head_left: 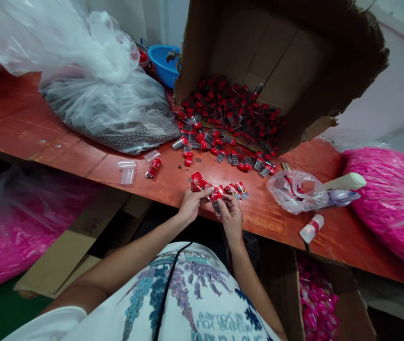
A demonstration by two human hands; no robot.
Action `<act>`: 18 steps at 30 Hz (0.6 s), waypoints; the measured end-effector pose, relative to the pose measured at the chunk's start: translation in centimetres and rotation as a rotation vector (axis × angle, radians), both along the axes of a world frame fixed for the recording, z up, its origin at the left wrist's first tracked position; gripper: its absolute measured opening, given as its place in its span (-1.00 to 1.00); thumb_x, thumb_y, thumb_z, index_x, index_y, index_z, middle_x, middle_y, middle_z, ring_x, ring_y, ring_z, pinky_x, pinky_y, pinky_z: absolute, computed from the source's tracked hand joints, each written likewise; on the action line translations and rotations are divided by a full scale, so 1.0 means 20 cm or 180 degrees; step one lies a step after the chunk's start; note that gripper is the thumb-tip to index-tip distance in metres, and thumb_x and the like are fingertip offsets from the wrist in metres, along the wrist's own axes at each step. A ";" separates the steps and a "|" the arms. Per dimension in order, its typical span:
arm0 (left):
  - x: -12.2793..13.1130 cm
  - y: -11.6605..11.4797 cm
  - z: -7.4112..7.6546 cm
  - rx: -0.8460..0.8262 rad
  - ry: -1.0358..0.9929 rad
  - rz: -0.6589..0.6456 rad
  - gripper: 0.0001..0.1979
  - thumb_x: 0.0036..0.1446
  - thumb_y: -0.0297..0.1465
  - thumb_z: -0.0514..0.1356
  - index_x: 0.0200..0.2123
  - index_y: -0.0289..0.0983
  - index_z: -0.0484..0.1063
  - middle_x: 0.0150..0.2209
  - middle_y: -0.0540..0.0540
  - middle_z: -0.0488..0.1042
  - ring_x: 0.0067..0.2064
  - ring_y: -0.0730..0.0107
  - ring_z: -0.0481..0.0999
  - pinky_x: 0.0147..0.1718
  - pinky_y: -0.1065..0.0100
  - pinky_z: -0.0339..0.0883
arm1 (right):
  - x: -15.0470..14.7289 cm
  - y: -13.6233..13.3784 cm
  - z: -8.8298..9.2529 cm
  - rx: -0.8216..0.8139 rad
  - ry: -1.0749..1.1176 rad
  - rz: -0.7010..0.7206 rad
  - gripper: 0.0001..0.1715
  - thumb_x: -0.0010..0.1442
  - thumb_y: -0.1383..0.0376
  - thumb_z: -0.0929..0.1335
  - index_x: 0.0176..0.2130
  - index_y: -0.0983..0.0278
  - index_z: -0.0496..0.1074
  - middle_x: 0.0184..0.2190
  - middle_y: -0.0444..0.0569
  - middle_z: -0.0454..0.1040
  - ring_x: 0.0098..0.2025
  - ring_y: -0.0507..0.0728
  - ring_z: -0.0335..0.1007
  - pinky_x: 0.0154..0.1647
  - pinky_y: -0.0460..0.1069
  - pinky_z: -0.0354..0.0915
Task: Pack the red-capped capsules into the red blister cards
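My left hand (192, 204) and my right hand (231, 215) meet at the table's front edge. Between their fingertips is a small clear bottle (217, 207) with a red cap and dark contents; both hands are closed on it. Red printed labels (197, 181) lie just beyond my left fingers, and whether those fingers also pinch one is hard to tell. Several labelled pieces (235, 190) lie in a row by my right fingertips. Farther back, many red-capped bottles (223, 154) are spread loose in front of a tipped carton.
The open cardboard carton (269, 52) holds more bottles. A tied plastic bag of dark beads (117, 113) sits left, near clear empty containers (127, 173) and one labelled bottle (153, 168). Right are a small plastic bag (294, 192), a white roll (311, 228) and a pink-filled bag (393, 199).
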State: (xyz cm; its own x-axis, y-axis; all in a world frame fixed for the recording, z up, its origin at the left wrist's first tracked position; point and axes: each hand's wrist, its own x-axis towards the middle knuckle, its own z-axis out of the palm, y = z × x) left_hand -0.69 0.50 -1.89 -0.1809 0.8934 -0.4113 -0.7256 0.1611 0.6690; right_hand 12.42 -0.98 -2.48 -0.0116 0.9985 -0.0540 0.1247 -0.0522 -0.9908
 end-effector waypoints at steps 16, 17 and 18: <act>0.02 -0.03 0.02 0.0498 0.0020 -0.0005 -0.59 -0.29 -0.53 0.42 -0.25 -0.32 0.51 -0.41 -0.01 0.56 -0.37 0.44 0.52 -0.22 0.39 0.36 | 0.02 0.00 0.04 0.0109 0.0197 0.0027 -0.66 0.14 0.15 0.36 -0.12 0.26 0.48 -0.29 -0.04 0.53 -0.31 0.09 0.43 -0.34 -0.04 0.35; 0.02 -0.03 0.03 0.0457 -0.0049 0.0014 -0.57 -0.29 -0.53 0.41 -0.23 -0.32 0.51 -0.42 0.00 0.55 -0.38 0.45 0.52 -0.25 0.40 0.37 | 0.02 0.00 0.05 0.0197 0.0123 0.0033 -0.67 0.14 0.15 0.36 -0.13 0.25 0.49 -0.27 -0.04 0.53 -0.29 0.09 0.43 -0.33 -0.04 0.35; 0.02 -0.03 0.03 0.0423 -0.0101 0.0020 -0.55 -0.29 -0.53 0.41 -0.21 -0.31 0.50 -0.43 0.01 0.55 -0.39 0.46 0.52 -0.27 0.41 0.37 | 0.02 -0.01 0.05 0.0306 0.0018 0.0040 -0.69 0.14 0.16 0.36 -0.14 0.24 0.50 -0.26 -0.04 0.52 -0.27 0.10 0.43 -0.32 -0.04 0.34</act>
